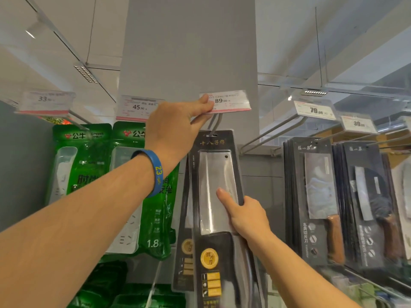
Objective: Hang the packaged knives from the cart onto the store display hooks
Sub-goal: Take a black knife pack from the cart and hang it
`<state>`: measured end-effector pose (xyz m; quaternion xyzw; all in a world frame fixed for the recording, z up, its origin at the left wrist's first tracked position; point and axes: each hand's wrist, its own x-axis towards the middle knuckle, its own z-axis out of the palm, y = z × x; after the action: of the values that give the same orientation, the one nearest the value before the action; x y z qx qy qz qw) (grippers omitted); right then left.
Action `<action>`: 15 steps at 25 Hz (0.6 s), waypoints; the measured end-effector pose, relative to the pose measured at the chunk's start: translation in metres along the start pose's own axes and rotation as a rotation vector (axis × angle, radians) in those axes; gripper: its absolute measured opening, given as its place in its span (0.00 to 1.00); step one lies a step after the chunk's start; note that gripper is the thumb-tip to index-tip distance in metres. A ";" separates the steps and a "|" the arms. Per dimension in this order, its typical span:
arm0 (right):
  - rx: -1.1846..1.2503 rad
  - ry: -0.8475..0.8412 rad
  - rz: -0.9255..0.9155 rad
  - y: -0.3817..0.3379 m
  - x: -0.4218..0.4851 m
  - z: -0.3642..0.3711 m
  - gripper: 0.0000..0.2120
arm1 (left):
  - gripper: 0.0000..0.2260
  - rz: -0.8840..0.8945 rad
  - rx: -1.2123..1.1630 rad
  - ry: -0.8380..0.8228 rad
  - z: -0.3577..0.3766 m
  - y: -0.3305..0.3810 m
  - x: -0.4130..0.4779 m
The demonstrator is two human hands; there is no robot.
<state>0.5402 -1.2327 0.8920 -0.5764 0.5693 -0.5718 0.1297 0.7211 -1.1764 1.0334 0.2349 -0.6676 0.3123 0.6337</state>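
Two grips: right hand [246, 216] clasps knife pack [211, 174] mid-edge, seemingly hooked; left hand [175, 127] pinches price tag [231, 102].

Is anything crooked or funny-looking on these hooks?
Only a little. The front knife package hangs slanted on its hook while the right hand grips its edge. The left hand pinches the 89 price tag and tips it up. Nothing looks broken.
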 end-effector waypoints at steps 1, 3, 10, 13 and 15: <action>-0.013 -0.003 0.009 0.002 0.002 0.005 0.44 | 0.13 -0.003 0.006 -0.005 0.000 0.001 -0.001; -0.029 -0.005 0.023 0.002 0.003 0.012 0.44 | 0.13 -0.019 0.022 -0.020 0.000 0.002 -0.001; 0.050 -0.053 0.010 0.000 -0.009 0.012 0.43 | 0.22 -0.106 -0.026 -0.104 -0.006 0.017 -0.035; -0.037 -0.036 -0.034 0.004 -0.029 -0.001 0.30 | 0.08 -0.360 -0.256 -0.160 -0.008 0.020 -0.085; -0.014 0.006 -0.083 0.020 -0.051 -0.013 0.23 | 0.07 -0.571 -0.371 -0.239 -0.006 0.021 -0.129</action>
<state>0.5348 -1.1918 0.8542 -0.5985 0.5492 -0.5745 0.1003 0.7216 -1.1678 0.9024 0.3277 -0.6896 -0.0334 0.6449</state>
